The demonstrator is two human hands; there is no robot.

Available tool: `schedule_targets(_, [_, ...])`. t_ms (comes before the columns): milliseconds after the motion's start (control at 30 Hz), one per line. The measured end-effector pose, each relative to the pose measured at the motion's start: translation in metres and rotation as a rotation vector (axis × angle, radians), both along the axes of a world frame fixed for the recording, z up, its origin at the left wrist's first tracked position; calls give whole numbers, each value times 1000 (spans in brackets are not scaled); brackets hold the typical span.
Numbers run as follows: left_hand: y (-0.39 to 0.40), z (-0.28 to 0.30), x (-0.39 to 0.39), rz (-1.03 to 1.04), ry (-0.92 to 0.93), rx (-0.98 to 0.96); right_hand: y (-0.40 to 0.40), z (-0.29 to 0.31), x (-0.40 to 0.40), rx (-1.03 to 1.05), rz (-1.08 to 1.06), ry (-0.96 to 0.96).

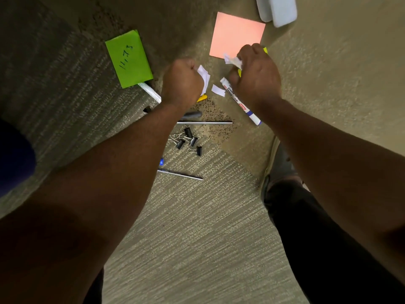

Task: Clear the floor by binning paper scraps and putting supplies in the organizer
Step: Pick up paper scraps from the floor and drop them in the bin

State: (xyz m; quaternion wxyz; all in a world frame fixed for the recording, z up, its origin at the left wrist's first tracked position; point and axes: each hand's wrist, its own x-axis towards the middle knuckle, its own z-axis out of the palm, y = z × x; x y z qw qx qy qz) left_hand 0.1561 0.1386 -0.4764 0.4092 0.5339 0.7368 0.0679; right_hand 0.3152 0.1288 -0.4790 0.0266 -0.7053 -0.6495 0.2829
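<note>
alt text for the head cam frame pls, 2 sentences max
Both hands are closed on white paper scraps above a carpeted floor, left hand and right hand. Around them lie a whiteboard marker, binder clips, a green note and a pink sheet.

My arms are bare to above the elbow, with no watch, ring or band on my left hand or my right hand. My trousers are black. A dark blue sleeve edge shows at far left.

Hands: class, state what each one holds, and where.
Left hand: white paper scraps, bunched in its closed fist. Right hand: crumpled white paper, pinched in its fingers.
</note>
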Motion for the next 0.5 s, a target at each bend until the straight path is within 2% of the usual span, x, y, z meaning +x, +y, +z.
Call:
schedule_targets(133, [-6,-5,3,-20,37,1,-8,8,1,61,-196,70])
schedule_targets(233, [-10,-6,5,-84,59,-20,-23,11,-5,29,-261,74])
schedule_targets(500, [-17,-10,5,-522,133,27,-63,10,-13,-43,-318,45])
